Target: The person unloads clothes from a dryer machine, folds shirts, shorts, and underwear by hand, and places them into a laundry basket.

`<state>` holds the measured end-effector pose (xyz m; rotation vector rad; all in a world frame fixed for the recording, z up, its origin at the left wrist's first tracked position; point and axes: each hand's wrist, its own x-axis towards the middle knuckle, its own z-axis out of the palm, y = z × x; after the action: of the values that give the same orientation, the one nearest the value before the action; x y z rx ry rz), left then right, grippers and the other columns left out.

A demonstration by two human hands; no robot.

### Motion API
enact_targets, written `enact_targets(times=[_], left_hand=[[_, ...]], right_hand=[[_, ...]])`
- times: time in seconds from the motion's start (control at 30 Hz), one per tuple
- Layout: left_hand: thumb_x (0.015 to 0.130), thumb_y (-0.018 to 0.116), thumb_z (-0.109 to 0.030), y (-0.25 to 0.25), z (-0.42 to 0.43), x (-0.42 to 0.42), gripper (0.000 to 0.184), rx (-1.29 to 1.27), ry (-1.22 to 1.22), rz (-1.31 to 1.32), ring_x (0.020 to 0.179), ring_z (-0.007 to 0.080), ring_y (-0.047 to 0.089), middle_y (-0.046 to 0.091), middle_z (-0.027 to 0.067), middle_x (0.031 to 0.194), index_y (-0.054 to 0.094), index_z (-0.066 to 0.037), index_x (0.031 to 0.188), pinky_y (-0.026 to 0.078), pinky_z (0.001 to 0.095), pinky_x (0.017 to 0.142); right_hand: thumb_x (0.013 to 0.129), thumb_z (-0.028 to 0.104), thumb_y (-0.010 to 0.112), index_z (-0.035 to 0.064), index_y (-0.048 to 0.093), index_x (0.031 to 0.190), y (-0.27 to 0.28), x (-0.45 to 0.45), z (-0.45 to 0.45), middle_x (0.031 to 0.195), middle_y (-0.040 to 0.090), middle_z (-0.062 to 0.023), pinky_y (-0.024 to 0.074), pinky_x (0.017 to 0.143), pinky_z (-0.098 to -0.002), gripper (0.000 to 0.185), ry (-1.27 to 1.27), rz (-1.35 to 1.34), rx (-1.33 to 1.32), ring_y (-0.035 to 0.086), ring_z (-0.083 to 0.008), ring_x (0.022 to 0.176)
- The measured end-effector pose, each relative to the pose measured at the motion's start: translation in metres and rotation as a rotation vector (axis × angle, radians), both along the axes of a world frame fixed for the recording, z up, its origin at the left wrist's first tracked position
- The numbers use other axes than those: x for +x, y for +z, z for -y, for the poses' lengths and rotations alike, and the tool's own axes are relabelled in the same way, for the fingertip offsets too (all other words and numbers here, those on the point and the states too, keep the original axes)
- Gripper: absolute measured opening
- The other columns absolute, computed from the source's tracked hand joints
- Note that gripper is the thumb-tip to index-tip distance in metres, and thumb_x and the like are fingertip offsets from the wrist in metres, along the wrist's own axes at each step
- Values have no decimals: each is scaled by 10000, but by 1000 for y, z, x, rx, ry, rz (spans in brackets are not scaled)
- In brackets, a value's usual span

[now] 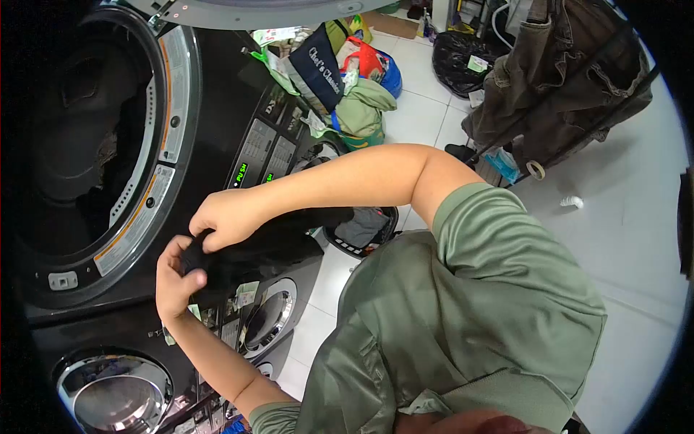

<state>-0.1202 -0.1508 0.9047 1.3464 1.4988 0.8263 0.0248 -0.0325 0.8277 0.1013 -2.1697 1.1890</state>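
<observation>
A small piece of black cloth point(193, 257) is held between both hands in front of the dark dryer point(211, 108). My left hand point(177, 278) is curled around its lower side, thumb toward me. From above, my right hand point(228, 219) grips the cloth with bent fingers. The full shape of the cloth is hard to make out against the black machine. Inside the open round drum point(54, 145), to the left of my hands, lie dark clothes point(108, 163).
The open dryer door point(260, 13) hangs along the top. Below are a round-windowed machine point(116, 398) and another washer point(271, 318). A basket point(343, 244) holds grey clothes. Bags point(318, 69), a black trash bag point(459, 61) and hanging brown trousers point(564, 79) stand beyond.
</observation>
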Motion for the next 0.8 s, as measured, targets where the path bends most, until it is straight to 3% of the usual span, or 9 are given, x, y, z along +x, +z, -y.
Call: enact_targets(times=[0.1,0.2,0.27,0.3,0.37,0.47,0.53,0.63,0.8], left_hand=[[635,724,-163,-9,14,-5,242,81,37,-285,691,88,448,492,-30,632,562,5,701,367,247,710],[584,740,-254,-22,33,-47,316,132,-109,-346,648,162,458,481,12,577,555,-1,623,303,336,854],[586,735,-204,-31,50,-66,261,32,-10,-418,668,151,453,489,11,565,568,-10,634,302,325,863],[587,732,-182,-38,56,-77,239,-31,22,-437,669,148,451,497,11,570,572,-12,638,301,325,864],[592,719,-100,-52,57,-72,200,27,50,-281,677,141,478,525,28,606,578,15,675,364,288,764],[593,712,-43,-60,34,-19,193,1,-88,-249,633,139,502,553,43,640,595,51,714,397,253,599],[603,708,-47,-59,24,11,175,1,-144,-310,586,142,499,564,67,637,601,44,707,391,256,574],[589,707,-70,-46,21,12,168,74,-182,-343,553,150,470,527,67,560,591,29,658,355,269,532],[554,714,-118,-43,52,-32,218,245,-46,-549,588,200,486,537,80,594,560,18,623,365,304,583]], right_hand=[[714,357,662,-32,577,766,-13,17,-22,627,577,-135,431,562,-351,402,371,243,187,548,-225,588],[688,417,672,-21,601,670,-77,51,-66,605,586,-132,440,534,-347,444,617,1131,491,562,-226,583],[704,385,650,14,614,660,-120,102,-94,614,598,-88,446,570,-352,375,483,1341,620,571,-203,604],[727,363,629,25,616,668,-128,115,-101,611,600,-69,449,602,-358,344,464,1309,708,577,-196,623],[774,336,604,25,605,702,-129,110,-80,697,617,-77,435,682,-374,319,506,697,39,577,-220,711],[707,357,700,12,434,1156,-99,54,-8,1140,488,-167,411,858,-364,625,71,-82,84,490,-284,1043],[683,368,723,1,467,1087,-82,32,29,965,591,-129,439,771,-344,603,270,99,-392,566,-240,888],[678,365,723,-29,580,846,-82,26,49,799,618,-148,441,669,-338,452,475,308,-290,563,-223,733],[648,521,659,-6,613,930,-144,67,-28,853,622,-198,436,740,-426,600,290,984,477,582,-330,854]])
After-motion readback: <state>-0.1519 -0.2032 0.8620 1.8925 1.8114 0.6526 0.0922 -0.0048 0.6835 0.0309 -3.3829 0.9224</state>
